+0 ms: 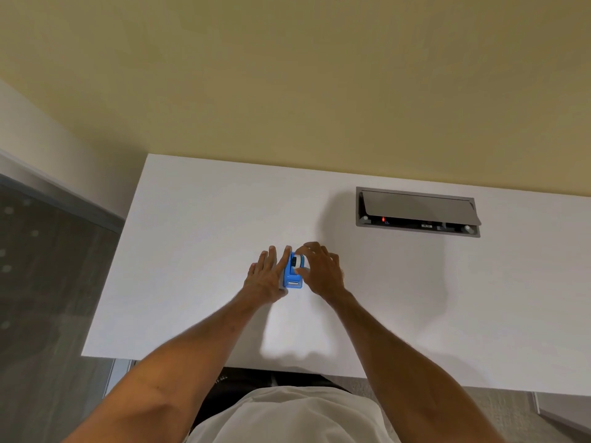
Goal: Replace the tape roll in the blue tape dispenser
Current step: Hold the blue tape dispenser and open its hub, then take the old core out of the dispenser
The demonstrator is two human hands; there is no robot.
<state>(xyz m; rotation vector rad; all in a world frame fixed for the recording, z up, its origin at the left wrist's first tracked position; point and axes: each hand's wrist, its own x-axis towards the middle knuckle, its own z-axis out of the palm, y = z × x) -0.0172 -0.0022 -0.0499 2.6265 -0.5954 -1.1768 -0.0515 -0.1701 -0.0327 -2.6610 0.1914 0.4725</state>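
Note:
The blue tape dispenser (pixel 292 278) stands on the white desk (pixel 198 251), near its middle. A white tape roll (pixel 300 262) with a dark hub sits in the dispenser's far end. My left hand (pixel 266 276) lies flat against the dispenser's left side, fingers stretched forward. My right hand (pixel 321 270) comes in from the right, with thumb and fingertips pinched on the tape roll. The dispenser's right side is hidden behind my right hand.
A grey cable box (pixel 417 212) with its lid tilted open is set into the desk at the back right. A yellow wall rises behind the desk. The desk's left edge drops to a dark floor.

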